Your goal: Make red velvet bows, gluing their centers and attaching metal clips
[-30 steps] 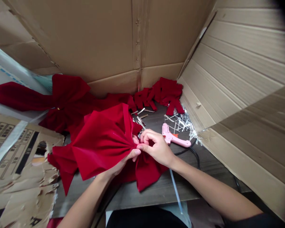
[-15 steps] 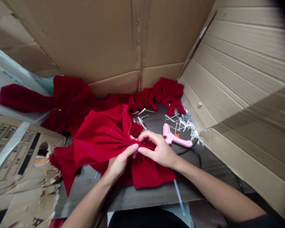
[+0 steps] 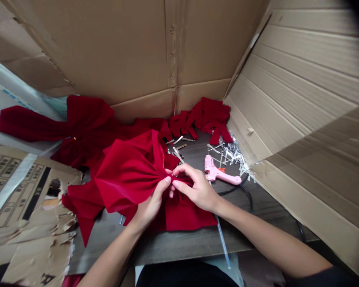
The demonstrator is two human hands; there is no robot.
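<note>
Red velvet takes up the middle of what I see from here: a large bow (image 3: 124,175) sits bunched at its waist between the person's two hands, just left of a pink hot glue gun (image 3: 218,174). The left hand (image 3: 149,208) reaches in from the lower edge, its forearm slanting up and to the right, with the fingers raised and pressing against the pleats from the near side. The right hand (image 3: 197,190) comes in from the lower right, its forearm lying lower and flatter, with the fingers curled over the gather and the thumb pinching in from the front. Together the hands pinch the pleated centre tight, their fingertips almost meeting. The bow's lower loop and tails spread over a dark wood-grain tabletop (image 3: 179,246) to the left of the glue gun.

Beyond the glue gun, to the upper left, lie a second red velvet bow (image 3: 86,127) and a heap of red velvet pieces (image 3: 203,117). Metal clips (image 3: 178,153) are scattered just left of the glue gun's nose, and silver shreds (image 3: 231,156) lie just behind it. A black cord (image 3: 242,192) trails from the glue gun, and a clear glue stick (image 3: 220,239) lies in front of it. Cardboard box walls (image 3: 107,48) rise behind everything.
</note>
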